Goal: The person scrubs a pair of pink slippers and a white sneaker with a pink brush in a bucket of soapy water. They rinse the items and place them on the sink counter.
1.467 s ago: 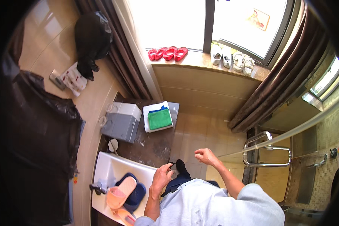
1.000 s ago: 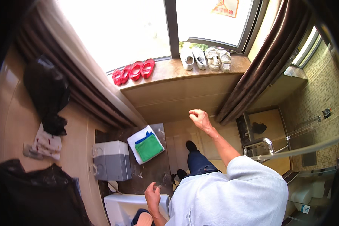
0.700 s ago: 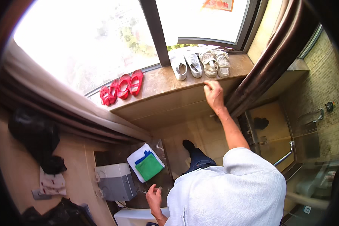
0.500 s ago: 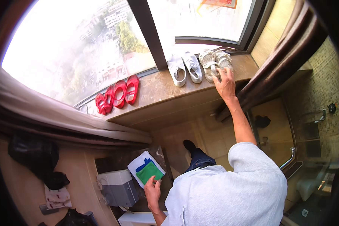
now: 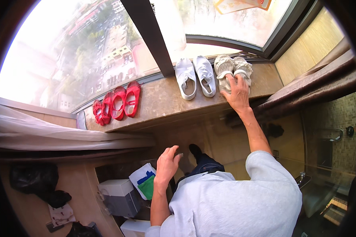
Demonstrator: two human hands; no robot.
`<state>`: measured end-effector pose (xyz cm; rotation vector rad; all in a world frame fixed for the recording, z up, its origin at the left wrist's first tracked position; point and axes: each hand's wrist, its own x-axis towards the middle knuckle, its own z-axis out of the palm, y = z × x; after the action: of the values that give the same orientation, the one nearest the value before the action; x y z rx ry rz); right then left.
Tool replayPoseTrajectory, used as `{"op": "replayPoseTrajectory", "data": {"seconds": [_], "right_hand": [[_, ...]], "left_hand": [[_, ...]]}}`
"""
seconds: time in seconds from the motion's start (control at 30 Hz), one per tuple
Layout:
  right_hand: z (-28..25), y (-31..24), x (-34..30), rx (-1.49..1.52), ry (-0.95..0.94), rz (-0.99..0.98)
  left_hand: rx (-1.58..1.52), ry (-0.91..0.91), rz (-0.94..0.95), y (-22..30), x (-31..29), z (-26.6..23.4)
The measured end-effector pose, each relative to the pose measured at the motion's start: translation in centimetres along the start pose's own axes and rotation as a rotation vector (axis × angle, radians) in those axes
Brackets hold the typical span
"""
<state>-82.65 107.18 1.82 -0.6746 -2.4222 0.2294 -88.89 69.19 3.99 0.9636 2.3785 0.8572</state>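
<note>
On the stone windowsill (image 5: 158, 91), my right hand (image 5: 238, 96) is at the heel end of a pair of off-white sandals (image 5: 224, 66). Its fingers curl over the heels of both, with the thumb along the left one's side. Just left of them stand two white sneakers (image 5: 205, 77), toes toward the window. Farther left sits a row of red slip-on shoes (image 5: 118, 106) with straps. My left hand (image 5: 168, 162) hovers empty in front of my body, fingers loosely stretched, above and beside a white cloth (image 5: 136, 175) with a blue cloth (image 5: 145, 177) and a green cloth (image 5: 147, 187) on it.
A grey-and-white box (image 5: 118, 193) stands by the cloths. Black bags (image 5: 33, 177) lie at the left. A sheer curtain (image 5: 59, 132) hangs left and a brown curtain (image 5: 308, 89) right. Glass panels and a metal handle (image 5: 303, 178) are at the lower right.
My left hand has risen from beside the green cloth, moving forward. My right hand has settled farther onto the sandals' heels. The view has shifted slightly.
</note>
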Motion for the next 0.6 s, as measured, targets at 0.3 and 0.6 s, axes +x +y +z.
{"op": "replayPoseTrajectory", "data": {"seconds": [0.3,0.6], "right_hand": [[0.6,-0.4,-0.7,0.167,0.164,0.009],[1.8,-5.0,-2.4,0.092,0.018,-0.191]], "left_hand": [[0.039,-0.038,0.122,0.9,4.4,0.0],[-0.012,0.108,0.32,2.3,9.6,-0.2]]}}
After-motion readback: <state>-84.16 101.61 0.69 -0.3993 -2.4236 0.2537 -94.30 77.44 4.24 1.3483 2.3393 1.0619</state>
